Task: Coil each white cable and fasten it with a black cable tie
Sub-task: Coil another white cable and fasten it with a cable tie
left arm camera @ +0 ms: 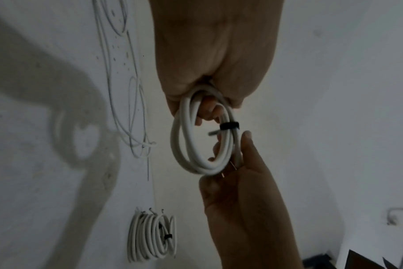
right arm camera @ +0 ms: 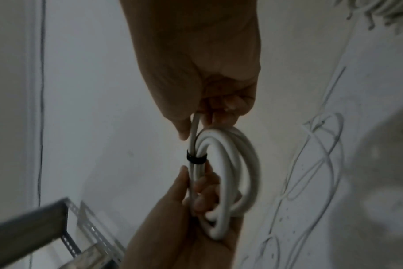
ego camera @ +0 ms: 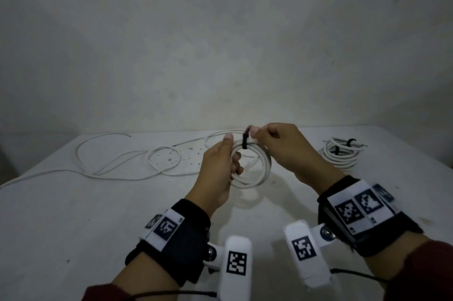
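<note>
White cable coil, held over the desk, black tie being fastened.

Far left on the desk (ego camera: pixel 73 215), loose cable (ego camera: pixel 117 166) is laid in slack, thin, smooth loops, not yet coiled. The left hand (ego camera: pixel 217 173) is closed round the round coil (ego camera: pixel 255 173), fingers (left arm camera: pixel 207 111) threaded through its middle. At the coil's top, a narrow matte black tie (ego camera: pixel 244 141) is wrapped across the glossy strands. The right hand (ego camera: pixel 284 151) is pinched on the cable just beside the tie. Far right, finished bundles (ego camera: pixel 339 153) are stacked. Risk, as judged: if either hold is slackened before the tie is cinched, the springy loops could splay and slide out.
</note>
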